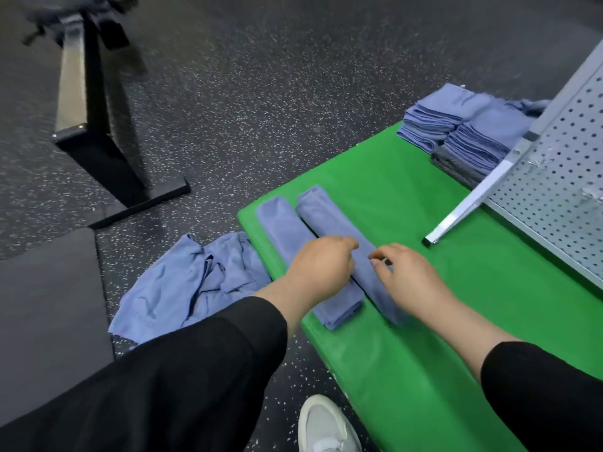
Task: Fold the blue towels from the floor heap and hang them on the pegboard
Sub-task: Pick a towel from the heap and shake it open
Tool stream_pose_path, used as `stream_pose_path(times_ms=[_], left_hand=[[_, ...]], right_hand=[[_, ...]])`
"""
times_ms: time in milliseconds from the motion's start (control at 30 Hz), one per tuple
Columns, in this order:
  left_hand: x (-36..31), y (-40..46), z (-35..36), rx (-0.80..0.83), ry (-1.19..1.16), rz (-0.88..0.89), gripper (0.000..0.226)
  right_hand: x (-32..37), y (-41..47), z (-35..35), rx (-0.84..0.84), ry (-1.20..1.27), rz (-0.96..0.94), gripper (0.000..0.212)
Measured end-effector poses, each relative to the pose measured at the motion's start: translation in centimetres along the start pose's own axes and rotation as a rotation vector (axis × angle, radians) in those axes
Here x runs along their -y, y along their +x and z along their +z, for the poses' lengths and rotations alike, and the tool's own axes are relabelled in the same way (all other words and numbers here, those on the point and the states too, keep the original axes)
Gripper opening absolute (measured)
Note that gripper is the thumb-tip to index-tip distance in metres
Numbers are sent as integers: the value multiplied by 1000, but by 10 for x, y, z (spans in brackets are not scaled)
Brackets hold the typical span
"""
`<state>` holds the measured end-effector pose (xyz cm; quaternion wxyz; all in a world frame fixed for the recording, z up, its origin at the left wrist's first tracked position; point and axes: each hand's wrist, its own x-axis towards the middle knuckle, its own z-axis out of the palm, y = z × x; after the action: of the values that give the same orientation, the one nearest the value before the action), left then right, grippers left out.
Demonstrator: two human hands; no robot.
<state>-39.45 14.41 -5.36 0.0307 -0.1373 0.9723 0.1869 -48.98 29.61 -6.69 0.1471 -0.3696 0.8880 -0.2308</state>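
Landmark: the green mat (456,256); all places below are given from it.
Towel in work: the right folded towel (329,220) lies on the mat near its left edge, as a long narrow strip.
Second strip: the left folded towel (280,230) lies just beside it, closer to the mat's left edge, almost parallel.
Long axis: both strips run from the near side of the mat, by the person, to the far-left; the far ends point away from the person.
Left hand (321,262): fingers curled down; it rests across both strips, and the tips seem to pinch the right one.
Right hand (404,272): fingers bent, tips on the right strip; whether they really grip it, I cannot tell.
Floor heap (192,282): crumpled blue towels on the floor, touching the mat's left edge.
Pegboard (561,177): it stands on the right side of the mat, with stacked towels (463,125) at the far end.
Risk: if only one hand lifts the strip, the layers may fall open.
Risk: dragging it may disturb the neighbour strip, because they are so close.
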Motion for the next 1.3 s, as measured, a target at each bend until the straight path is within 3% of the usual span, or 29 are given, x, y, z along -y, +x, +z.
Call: stream_pose_path(times_ms=[133, 367, 533, 667, 900, 1067, 1167, 1300], left_hand=[[60, -63, -26, -56, 14, -162, 35], [171, -206, -64, -6, 188, -452, 25], [219, -273, -69, -19, 191, -545, 30], [246, -299, -51, 82, 206, -568, 25], [269, -299, -28, 211, 44, -584, 27], [277, -289, -14, 280, 16, -610, 32], [285, -289, -7, 308, 14, -638, 31], [297, -298, 7, 349, 11, -666, 29]], right_hand=[[77, 14, -1, 76, 40, -160, 17], [231, 30, 25, 584, -299, -457, 29], [300, 40, 76, 665, -510, -542, 31], [306, 36, 132, 716, -567, -491, 32], [259, 16, 217, 834, -648, -422, 26], [252, 22, 257, 734, -699, -577, 52], [261, 19, 280, 770, -731, -642, 61], [271, 11, 309, 820, -771, -682, 58]])
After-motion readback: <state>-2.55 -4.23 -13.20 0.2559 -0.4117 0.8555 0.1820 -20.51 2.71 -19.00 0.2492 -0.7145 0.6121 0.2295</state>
